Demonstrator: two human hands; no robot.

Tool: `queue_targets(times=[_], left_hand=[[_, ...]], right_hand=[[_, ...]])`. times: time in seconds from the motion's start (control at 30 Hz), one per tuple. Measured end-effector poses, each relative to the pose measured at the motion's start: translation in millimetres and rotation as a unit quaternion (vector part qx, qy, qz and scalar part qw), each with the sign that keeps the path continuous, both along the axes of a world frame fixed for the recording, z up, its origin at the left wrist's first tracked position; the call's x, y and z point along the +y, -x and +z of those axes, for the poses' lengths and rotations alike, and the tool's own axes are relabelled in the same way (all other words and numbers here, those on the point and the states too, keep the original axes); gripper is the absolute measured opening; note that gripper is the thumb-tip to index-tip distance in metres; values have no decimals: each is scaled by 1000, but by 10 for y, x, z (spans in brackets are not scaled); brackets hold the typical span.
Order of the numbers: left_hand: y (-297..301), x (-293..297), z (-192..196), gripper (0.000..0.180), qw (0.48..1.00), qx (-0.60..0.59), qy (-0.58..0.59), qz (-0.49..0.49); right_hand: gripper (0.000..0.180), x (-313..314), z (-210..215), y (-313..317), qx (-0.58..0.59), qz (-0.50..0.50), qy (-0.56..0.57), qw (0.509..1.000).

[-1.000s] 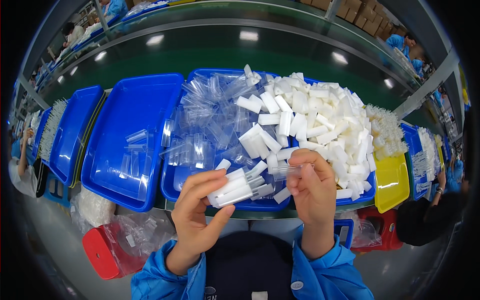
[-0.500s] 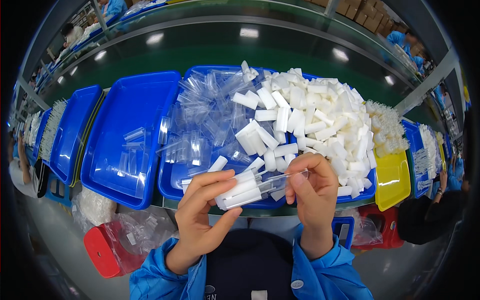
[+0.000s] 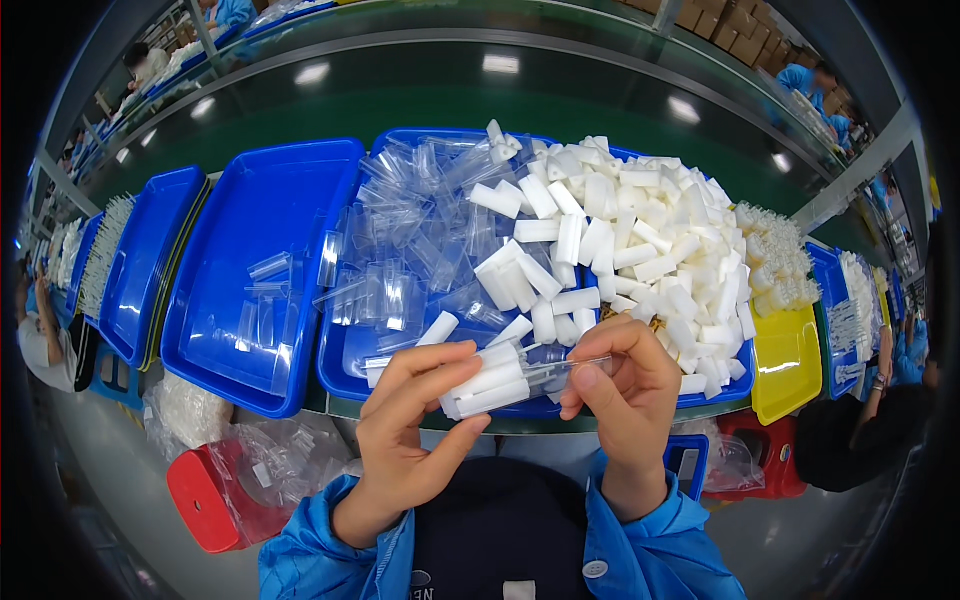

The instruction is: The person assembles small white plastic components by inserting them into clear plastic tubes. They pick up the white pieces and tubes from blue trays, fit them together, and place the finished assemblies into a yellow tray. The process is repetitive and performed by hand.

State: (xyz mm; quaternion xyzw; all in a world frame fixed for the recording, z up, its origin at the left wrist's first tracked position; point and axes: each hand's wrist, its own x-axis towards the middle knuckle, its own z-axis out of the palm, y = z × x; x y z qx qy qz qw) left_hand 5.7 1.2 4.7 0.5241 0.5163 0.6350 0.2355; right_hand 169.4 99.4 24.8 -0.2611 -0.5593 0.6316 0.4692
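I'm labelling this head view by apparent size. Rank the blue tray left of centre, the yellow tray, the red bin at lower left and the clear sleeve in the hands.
1. Blue tray.
2 and 3. Yellow tray and red bin: look alike, unranked.
4. Clear sleeve, smallest although nearest the camera.

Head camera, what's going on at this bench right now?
A person in blue sleeves works over blue trays. The left hand grips a small bundle of white sticks, while the right hand holds a clear plastic sleeve against their ends. The tray behind holds heaps of white sticks and clear sleeves.
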Motion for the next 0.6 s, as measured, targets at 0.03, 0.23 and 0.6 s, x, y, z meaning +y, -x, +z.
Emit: queue_targets(times=[0.03, 0.23, 0.6], left_hand=[[-12, 4, 5, 42, 1000, 3, 1, 6], [28, -20, -9, 46, 997, 77, 18, -16], [101, -1, 84, 43, 987, 161, 7, -24]], right_hand=[[14, 3, -8, -8, 7, 10, -4, 1000], [13, -14, -87, -9, 26, 8, -38, 999], [23, 154, -169, -96, -77, 28, -268, 960]])
